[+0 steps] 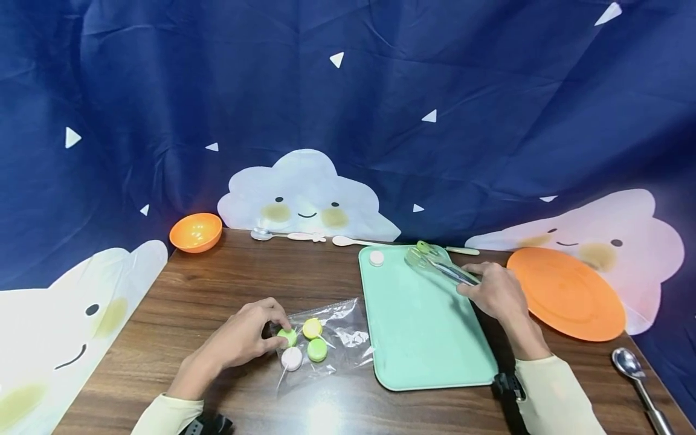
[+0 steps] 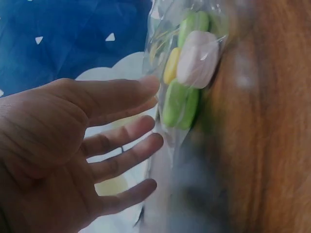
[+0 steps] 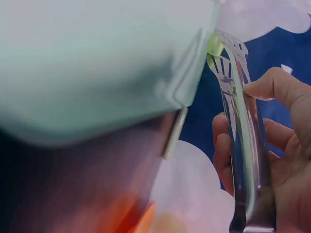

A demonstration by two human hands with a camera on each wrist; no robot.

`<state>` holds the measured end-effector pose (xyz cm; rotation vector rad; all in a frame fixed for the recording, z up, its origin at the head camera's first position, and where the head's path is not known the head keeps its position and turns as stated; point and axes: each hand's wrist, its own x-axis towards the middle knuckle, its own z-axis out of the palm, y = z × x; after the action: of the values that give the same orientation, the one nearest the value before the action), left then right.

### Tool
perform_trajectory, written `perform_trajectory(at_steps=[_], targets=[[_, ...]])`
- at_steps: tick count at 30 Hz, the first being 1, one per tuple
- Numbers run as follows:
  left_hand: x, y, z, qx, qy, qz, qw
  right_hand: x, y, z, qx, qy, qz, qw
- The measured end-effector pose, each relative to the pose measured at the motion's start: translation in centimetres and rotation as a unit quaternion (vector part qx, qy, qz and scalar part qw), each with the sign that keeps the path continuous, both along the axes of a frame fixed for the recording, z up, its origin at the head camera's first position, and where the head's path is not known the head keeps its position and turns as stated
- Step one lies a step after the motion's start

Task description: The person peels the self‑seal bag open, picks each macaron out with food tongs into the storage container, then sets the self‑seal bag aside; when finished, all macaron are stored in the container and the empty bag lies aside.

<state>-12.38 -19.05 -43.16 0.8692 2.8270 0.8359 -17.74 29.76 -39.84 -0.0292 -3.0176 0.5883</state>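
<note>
A dark wooden table (image 1: 228, 284) fills the lower half of the head view, backed by a blue curtain (image 1: 380, 90) printed with smiling clouds. Right of centre lies a mint-green tray (image 1: 424, 326), flat and square to the person, with one white macaron (image 1: 376, 258) at its upper left corner. An orange plate (image 1: 565, 293) sits at the right edge of the table, and an orange bowl (image 1: 196, 231) at the far left corner; both seem to be set aside, well apart from the hands. Left of the tray lies a clear plastic bag (image 1: 337, 329) with its mouth towards the left hand, holding green, yellow and white macarons (image 1: 304, 344). The left hand (image 1: 244, 338) rests at the bag's edge, fingertips touching a green macaron; in the wrist view the fingers are straight and relaxed, gripping nothing, which looks like steadying. The right hand (image 1: 495, 293) is curled round clear tongs (image 1: 437, 263) over the tray's upper right, tips pointing away. A metal spoon (image 1: 633, 371) lies at the lower right, and small spoons (image 1: 288, 235) line the far edge.
</note>
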Motion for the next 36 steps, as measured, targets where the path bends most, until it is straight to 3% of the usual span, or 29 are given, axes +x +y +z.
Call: perform_trajectory(at_steps=[3,11,16,22,25,29,36], targets=[[0.0,0.5,-0.3,0.008,0.000,0.003,1.0000,-0.2,0.0,-0.5,0.004,-0.005,-0.008,1.000],[0.5,1.9,-0.6,-0.008,0.010,0.061,0.9980,0.1,-0.4,-0.3,0.012,0.007,-0.017,1.000],[0.3,2.0,-0.8,-0.006,0.017,0.072,0.9972,0.7,-0.5,0.8,0.013,0.000,-0.012,1.000],[0.2,1.1,-0.7,0.020,0.028,0.062,0.9975,2.5,-0.4,2.4,0.011,0.031,-0.003,0.999],[0.2,0.7,-0.6,0.027,0.021,0.055,0.9979,3.6,-0.6,3.1,0.008,0.047,0.023,0.999],[0.2,0.3,-0.4,0.030,0.013,0.057,0.9978,5.1,-1.4,3.8,-0.023,0.029,0.074,0.997],[0.4,0.3,0.0,0.029,0.016,0.054,0.9980,7.1,-3.4,4.1,-0.069,-0.001,0.184,0.981]])
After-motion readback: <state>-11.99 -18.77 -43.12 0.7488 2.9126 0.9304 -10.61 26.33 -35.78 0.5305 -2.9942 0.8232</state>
